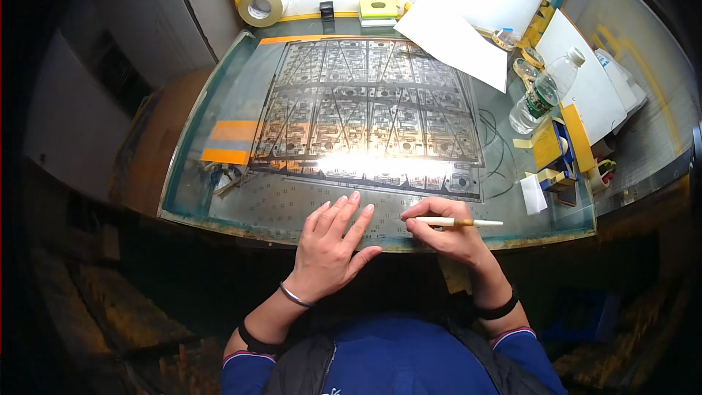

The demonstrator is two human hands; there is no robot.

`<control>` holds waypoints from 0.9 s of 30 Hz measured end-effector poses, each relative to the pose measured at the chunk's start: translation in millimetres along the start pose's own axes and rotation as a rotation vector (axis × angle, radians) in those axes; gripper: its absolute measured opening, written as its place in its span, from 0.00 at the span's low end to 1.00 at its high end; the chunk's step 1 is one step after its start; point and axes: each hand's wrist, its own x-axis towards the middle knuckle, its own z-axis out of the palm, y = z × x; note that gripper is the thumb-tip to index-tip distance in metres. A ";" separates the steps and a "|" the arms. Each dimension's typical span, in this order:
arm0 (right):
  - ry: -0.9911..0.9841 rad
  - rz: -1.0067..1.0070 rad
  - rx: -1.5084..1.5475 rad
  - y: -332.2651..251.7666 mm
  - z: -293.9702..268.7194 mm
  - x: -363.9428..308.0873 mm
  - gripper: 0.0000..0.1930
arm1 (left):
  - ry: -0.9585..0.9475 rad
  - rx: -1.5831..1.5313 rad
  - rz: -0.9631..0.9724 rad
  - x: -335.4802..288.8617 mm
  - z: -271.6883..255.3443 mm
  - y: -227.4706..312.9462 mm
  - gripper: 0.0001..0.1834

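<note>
My left hand lies spread, palm down, on the near part of a clear sheet with rows of small marks. My right hand is closed around a slim pen-like tool with a cream barrel, a brown band and a white tapered end pointing right. Its working tip is hidden or too small to make out by my fingertips, close above the sheet. Beyond both hands, a large transparent film with dark circuit patterns covers the middle of the glass table, and a bright glare washes out part of its near edge.
Orange tape strips lie left of the film. A tape roll and a yellow-green block stand at the back. White paper overlaps the far right corner. Rightward are a plastic bottle, a blue-yellow box and thin cables.
</note>
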 end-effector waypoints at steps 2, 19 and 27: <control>0.054 -0.143 -0.059 -0.2 4.9 3.6 0.07 | 0.000 0.011 -0.004 -1.0 -0.1 -0.3 0.32; 0.064 -0.270 -0.178 -0.4 5.5 4.2 0.07 | -0.002 0.020 -0.017 0.2 -0.5 1.0 0.33; -0.067 -0.283 -0.142 -2.9 0.2 1.4 0.05 | 0.002 0.025 -0.014 -0.7 0.3 1.0 0.33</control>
